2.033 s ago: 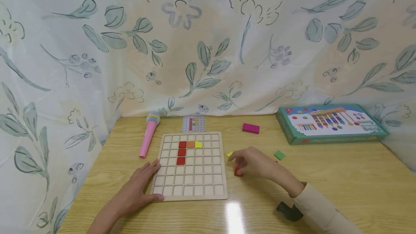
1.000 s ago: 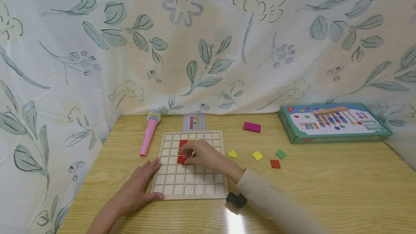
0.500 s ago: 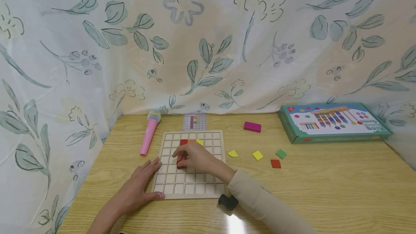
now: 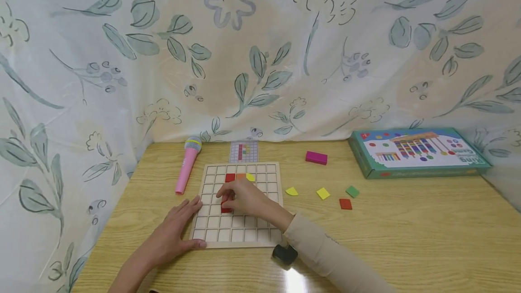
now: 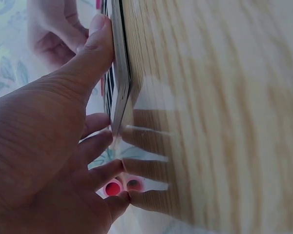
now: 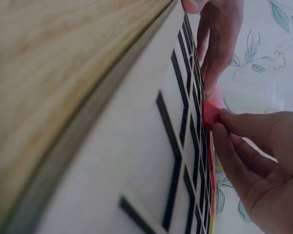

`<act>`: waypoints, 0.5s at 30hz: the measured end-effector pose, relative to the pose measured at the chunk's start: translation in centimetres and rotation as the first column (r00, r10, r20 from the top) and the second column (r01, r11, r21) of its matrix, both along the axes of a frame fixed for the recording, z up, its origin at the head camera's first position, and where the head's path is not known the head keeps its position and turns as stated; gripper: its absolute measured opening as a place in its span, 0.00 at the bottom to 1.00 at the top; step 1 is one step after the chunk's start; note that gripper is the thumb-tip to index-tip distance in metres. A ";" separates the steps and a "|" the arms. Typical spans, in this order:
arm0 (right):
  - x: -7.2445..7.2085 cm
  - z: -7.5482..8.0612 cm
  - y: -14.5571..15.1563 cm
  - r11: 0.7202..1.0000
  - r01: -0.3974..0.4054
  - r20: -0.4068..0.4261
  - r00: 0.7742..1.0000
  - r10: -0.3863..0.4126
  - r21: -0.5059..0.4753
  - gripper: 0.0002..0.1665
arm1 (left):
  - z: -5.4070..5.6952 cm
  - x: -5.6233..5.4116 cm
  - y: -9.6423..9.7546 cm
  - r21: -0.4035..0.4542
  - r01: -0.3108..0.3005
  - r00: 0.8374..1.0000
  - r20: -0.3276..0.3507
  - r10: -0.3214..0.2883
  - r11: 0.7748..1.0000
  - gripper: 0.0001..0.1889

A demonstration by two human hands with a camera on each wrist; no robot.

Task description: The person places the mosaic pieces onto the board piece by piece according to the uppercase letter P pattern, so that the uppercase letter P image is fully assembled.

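My right hand (image 4: 244,197) pinches a red square tile (image 4: 224,208) between thumb and fingertips, low over the wooden grid board (image 4: 244,244). In the right wrist view this red tile (image 6: 210,115) stands tilted against the grid. My left hand (image 4: 175,227) lies along the board's left edge, its fingers spread and its thumb at the near corner. At the top of the board sit a red tile (image 4: 230,177), an orange tile (image 4: 240,176) and a yellow rounded tile (image 4: 250,177). The right hand hides the cells below them.
Right of the board lie a yellow rounded tile (image 4: 291,191), a yellow square (image 4: 323,193), a green square (image 4: 352,191) and a red square (image 4: 345,204). Behind are a pink microphone (image 4: 188,166), a pattern card (image 4: 244,151), a magenta block (image 4: 316,158) and a game box (image 4: 421,153).
My right hand has picked up the red tile right of the board and carried it left onto the grid, then slightly nearer along the red column. My left hand has stayed in place.
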State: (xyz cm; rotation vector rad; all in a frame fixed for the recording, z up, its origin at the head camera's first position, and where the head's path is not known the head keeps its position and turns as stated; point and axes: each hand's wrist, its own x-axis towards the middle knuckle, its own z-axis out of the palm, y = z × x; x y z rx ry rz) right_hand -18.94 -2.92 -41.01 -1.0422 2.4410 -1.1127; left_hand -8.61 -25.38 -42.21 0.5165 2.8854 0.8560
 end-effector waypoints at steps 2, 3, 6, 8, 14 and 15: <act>0.0 0.1 -0.1 1.000 0.011 0.011 1.000 -0.011 0.010 0.09 | 0.0 0.0 0.0 -0.001 0.002 1.000 -0.002 -0.002 1.000 0.50; 0.0 0.1 -0.1 1.000 0.014 0.015 1.000 -0.014 0.018 0.09 | 0.0 0.0 0.0 -0.002 0.002 1.000 0.000 -0.002 1.000 0.50; 0.0 0.0 -0.1 0.999 0.015 0.026 1.000 -0.016 0.038 0.09 | 0.1 -0.1 0.0 -0.005 -0.001 1.000 0.015 0.001 1.000 0.50; 0.0 0.0 -0.1 0.999 0.009 0.028 1.000 -0.010 0.045 0.09 | 0.1 -0.1 0.0 -0.003 -0.003 1.000 0.023 0.003 1.000 0.50; 0.0 0.5 0.4 0.999 -0.014 0.037 0.999 0.013 0.031 0.10 | 0.1 -0.1 0.0 -0.005 -0.005 1.000 0.024 0.005 1.000 0.51; 0.0 0.6 0.8 1.000 -0.016 0.040 0.999 0.015 0.026 0.10 | 0.1 -0.1 0.0 -0.007 -0.005 1.000 0.025 0.005 1.000 0.51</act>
